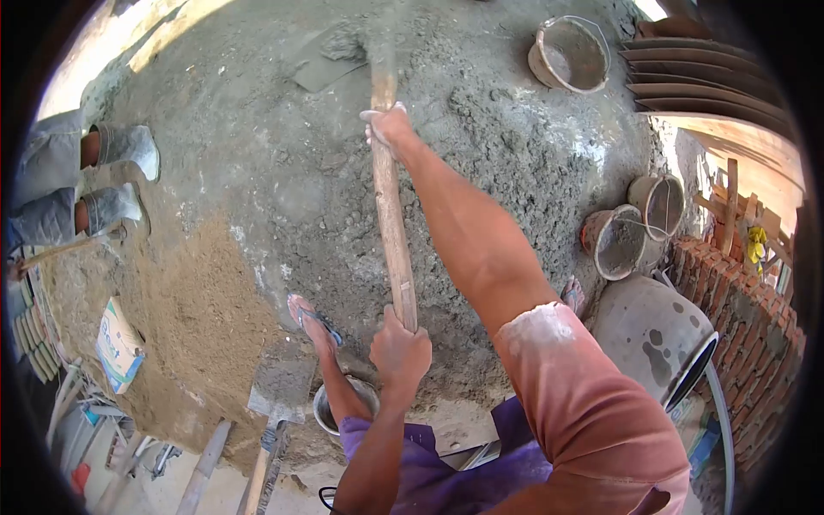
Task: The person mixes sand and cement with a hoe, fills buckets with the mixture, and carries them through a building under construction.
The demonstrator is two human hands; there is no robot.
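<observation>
A long wooden-handled hoe point(393, 227) runs from near my body out over wet grey mortar point(506, 172). Its flat blade point(322, 73) lies at the far end, smeared with mortar and partly blurred. My left hand point(401, 350) is closed round the near end of the handle. Farther up, my right hand point(390, 129) grips the same handle below the blade, its fingers coated with grey. Beneath the handle, the mortar is lumpy on the right and smoother on the left. My sandalled foot point(311, 316) stands beside it.
Another person's boots point(129, 154) stand at the left. Mortar buckets sit at the upper right point(542, 64) and right point(618, 245). A large drum point(644, 330) and brick stacks point(730, 300) flank my right. A shovel point(279, 390), sand point(206, 318) and a bag point(118, 348) lie lower left.
</observation>
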